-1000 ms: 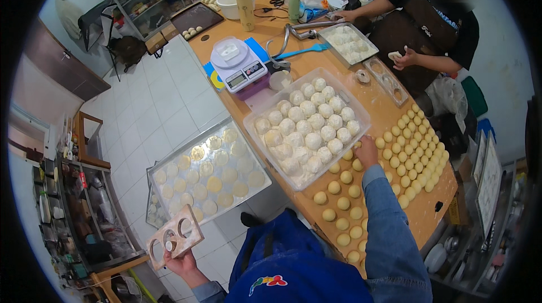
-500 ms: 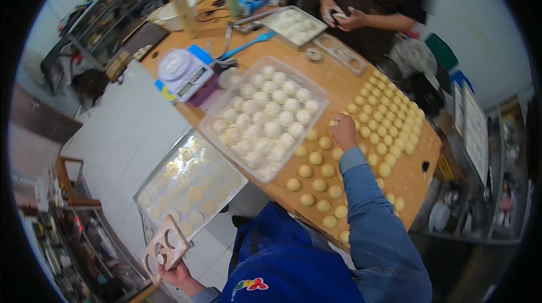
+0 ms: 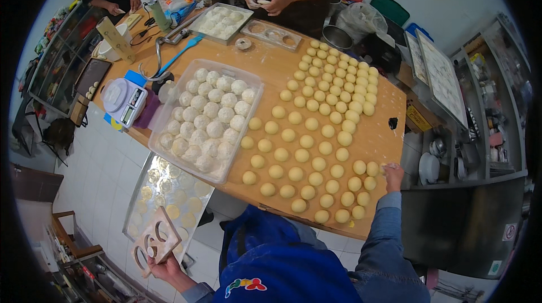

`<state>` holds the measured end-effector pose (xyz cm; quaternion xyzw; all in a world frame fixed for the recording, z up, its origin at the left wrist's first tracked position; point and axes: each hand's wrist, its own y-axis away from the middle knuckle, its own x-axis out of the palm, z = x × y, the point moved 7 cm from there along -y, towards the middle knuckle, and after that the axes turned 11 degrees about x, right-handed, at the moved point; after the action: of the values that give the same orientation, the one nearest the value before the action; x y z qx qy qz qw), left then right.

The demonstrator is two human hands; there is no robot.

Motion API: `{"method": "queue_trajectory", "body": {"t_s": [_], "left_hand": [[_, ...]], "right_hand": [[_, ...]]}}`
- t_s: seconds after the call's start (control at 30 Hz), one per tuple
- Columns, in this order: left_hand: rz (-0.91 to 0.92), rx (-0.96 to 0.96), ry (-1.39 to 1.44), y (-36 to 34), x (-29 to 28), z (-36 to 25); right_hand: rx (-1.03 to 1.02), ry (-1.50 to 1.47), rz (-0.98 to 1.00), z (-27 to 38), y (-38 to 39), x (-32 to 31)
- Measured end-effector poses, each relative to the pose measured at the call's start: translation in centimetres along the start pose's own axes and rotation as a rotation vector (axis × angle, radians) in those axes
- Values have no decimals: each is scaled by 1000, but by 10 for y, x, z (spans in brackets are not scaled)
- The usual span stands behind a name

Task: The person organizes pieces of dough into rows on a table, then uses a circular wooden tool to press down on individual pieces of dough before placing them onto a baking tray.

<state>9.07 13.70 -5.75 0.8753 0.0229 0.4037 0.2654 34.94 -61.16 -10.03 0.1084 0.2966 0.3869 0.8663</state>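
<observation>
My left hand (image 3: 165, 269) grips a flat wooden mould with round holes (image 3: 158, 235), held over a metal tray of thin dough rounds (image 3: 200, 191) to the left of the table. At the table's right edge, my right hand (image 3: 394, 176) is closed, fingertips together; what they hold, if anything, is too small to make out. Left of it, yellow dough balls (image 3: 336, 171) stand in spaced rows, with a tighter group of balls (image 3: 344, 87) farther back. A clear plastic tub (image 3: 255, 95) of flour-dusted white balls (image 3: 214, 129) sits at the table's left side.
A white kitchen scale (image 3: 125, 102) is left of the tub. Beyond lie a blue brush (image 3: 180, 53), another wooden mould (image 3: 275, 35) and a tray of white balls (image 3: 223, 21). Across the table, a person's hands (image 3: 265, 3) work dough; another person stands far left. Shelves (image 3: 497, 150) rise on the right.
The view has swung to the right. My right hand has moved from among the dough balls to the table's right edge. My left hand still holds the mould.
</observation>
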Motion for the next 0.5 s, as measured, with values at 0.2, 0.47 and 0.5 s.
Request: {"method": "queue_trajectory", "body": {"t_s": [0.2,0.47,0.5], "left_hand": [[56,-46,-85,13,-2,16],[18,3,-85,28,1,9],[36,2,-72,28,3,7]], "right_hand": [[-230,619,-426,-12,-39,-59],[-244,675,-423,-22,-48,-50],[-268,650,-396,-15,-42,-42]]}}
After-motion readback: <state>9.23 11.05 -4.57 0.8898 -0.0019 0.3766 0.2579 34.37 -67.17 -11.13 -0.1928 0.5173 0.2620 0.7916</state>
